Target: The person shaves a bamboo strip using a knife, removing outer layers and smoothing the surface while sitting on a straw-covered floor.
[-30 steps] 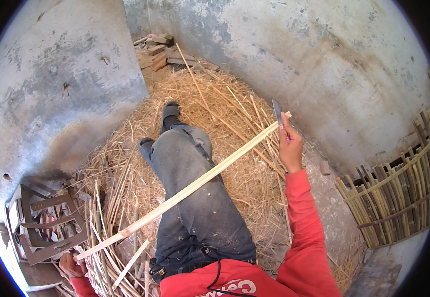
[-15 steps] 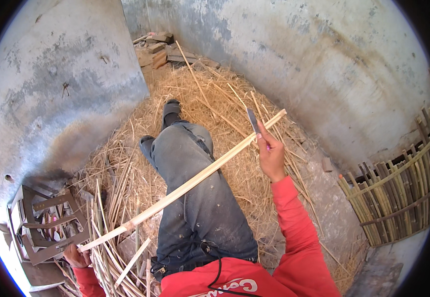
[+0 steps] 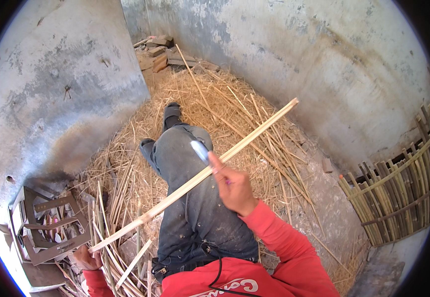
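Nearest us, our left hand (image 3: pixel 86 257) grips the low end of a long bamboo strip (image 3: pixel 195 178) beside a heap of split canes (image 3: pixel 118 247) and a small wooden frame (image 3: pixel 46 230), leaving little room on that side. Our right hand (image 3: pixel 234 188) is closed around a knife (image 3: pixel 200 151) whose blade rests on the strip near its middle, above our outstretched legs (image 3: pixel 190 198). The strip's long axis climbs from lower left to upper right over the straw-strewn floor (image 3: pixel 225 104), its far tip near the concrete wall (image 3: pixel 333 64), with a woven bamboo panel (image 3: pixel 393 193) hemming in the right.
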Demonstrator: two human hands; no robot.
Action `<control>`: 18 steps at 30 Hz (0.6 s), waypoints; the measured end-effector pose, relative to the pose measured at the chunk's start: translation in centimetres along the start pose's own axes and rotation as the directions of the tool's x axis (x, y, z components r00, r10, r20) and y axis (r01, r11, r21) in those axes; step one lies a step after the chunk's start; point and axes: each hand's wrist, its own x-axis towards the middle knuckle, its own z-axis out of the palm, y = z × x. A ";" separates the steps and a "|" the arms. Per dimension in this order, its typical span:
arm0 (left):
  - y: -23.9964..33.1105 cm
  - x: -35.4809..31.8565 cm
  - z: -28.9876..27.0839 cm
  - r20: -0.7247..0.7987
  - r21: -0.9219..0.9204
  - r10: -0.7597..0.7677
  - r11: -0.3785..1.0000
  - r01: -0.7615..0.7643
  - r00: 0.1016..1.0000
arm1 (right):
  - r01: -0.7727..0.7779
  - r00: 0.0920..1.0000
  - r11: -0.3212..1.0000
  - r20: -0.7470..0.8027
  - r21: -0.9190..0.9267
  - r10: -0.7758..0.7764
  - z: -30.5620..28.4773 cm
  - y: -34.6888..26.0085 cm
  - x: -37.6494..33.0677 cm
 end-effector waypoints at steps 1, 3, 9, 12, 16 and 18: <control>1.7 1.0 0.4 -0.034 -0.025 0.036 0.999 -0.036 0.999 | 0.032 0.998 0.999 0.059 -0.041 -0.030 0.3 -0.6 -0.2; 5.5 3.1 0.8 0.006 -0.012 0.026 1.000 -0.026 1.000 | 0.065 0.992 0.994 0.113 -0.084 -0.055 0.7 -1.1 -0.7; 15.0 10.4 1.1 0.005 -0.206 0.021 0.978 -0.020 1.000 | 0.080 0.990 0.996 0.117 -0.048 -0.074 1.3 -1.3 -1.0; 14.9 10.9 1.0 0.028 -0.164 0.055 0.985 -0.050 0.998 | 0.198 0.976 0.979 0.104 -0.043 -0.193 0.8 -1.0 -1.1; 12.2 8.9 1.5 -0.010 -0.140 0.070 0.988 -0.071 0.997 | 0.152 0.982 0.983 0.131 -0.107 -0.137 -0.7 -0.6 -1.1; 10.8 7.9 0.8 0.011 -0.127 0.064 0.990 -0.062 0.998 | 0.139 0.990 0.981 0.054 -0.132 -0.133 -1.4 0.4 -0.8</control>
